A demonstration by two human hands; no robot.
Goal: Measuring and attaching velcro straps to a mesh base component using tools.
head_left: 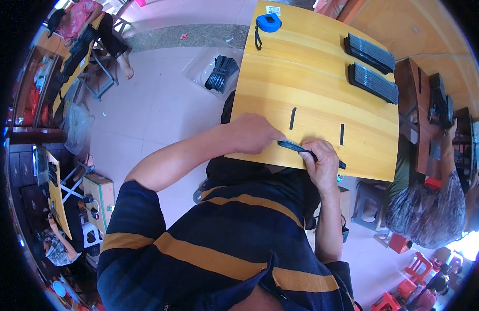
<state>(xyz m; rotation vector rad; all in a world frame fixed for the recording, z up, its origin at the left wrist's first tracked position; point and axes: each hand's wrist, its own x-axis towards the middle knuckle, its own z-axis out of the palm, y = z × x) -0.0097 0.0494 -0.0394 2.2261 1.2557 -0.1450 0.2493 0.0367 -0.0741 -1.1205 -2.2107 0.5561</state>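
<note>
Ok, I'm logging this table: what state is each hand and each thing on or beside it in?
Right hand: closed on long black piece.
Long black piece: slanted, held.
Left hand: finger at piece's left end.
Blue tape measure: lying, strap loose.
Far black stack: neat.
Near black stack: neat, separate.
Left short strip: flat.
Right short strip: flat.
Clear container: holding dark pieces.

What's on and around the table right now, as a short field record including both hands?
right hand: holds a dark strip
left hand: at the strip's left end; grip unclear
surface: yellow wooden table
far left corner: blue case with black strap
far right: two dark stacks
beyond strip: two short black marks
floor, left: clear bin holding dark bundle
</note>
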